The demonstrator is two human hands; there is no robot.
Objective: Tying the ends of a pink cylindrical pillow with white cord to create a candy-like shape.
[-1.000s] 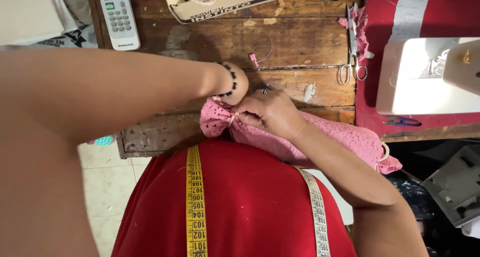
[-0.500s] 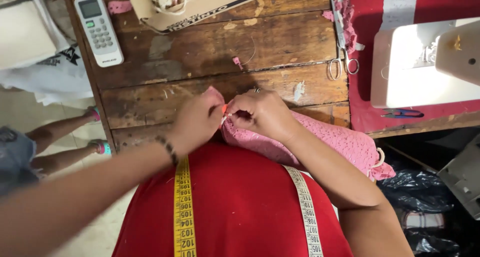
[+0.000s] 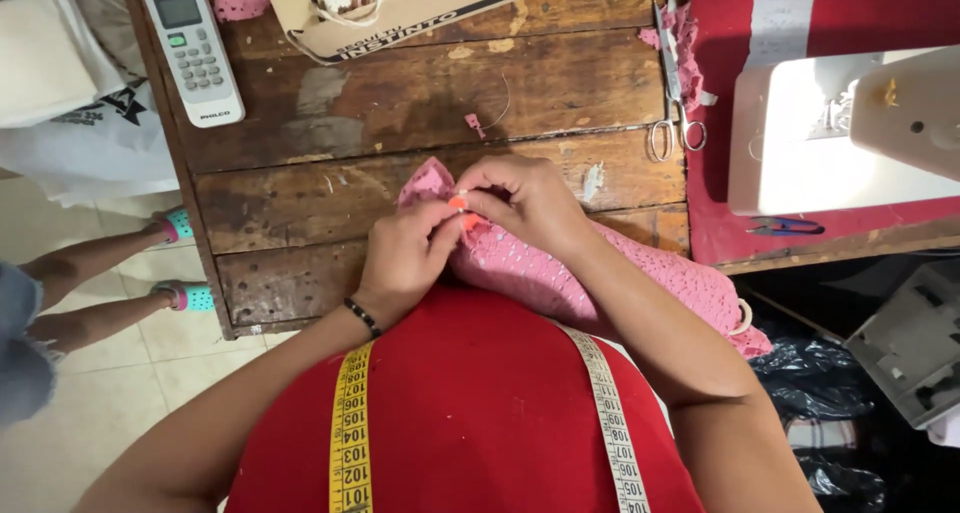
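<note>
A pink crocheted fabric piece (image 3: 640, 278) lies across the near edge of a worn wooden table (image 3: 400, 93) and trails off to the right. My left hand (image 3: 405, 258) and my right hand (image 3: 525, 203) meet at its upper left corner, both pinching the fabric between fingertips. A black bead bracelet circles my left wrist. A yellow and white measuring tape (image 3: 350, 433) hangs round my neck over a red shirt.
A white remote control (image 3: 193, 48) lies at the table's far left. A cardboard box (image 3: 420, 8) of cords sits at the back. Scissors (image 3: 672, 93) lie right of centre. A white sewing machine (image 3: 850, 133) stands on red cloth. Another person's legs (image 3: 90, 273) are at the left.
My left arm has drawn in from the left and lowered. Both hands stayed on the pink fabric's corner, which has shifted slightly toward the middle of the view.
</note>
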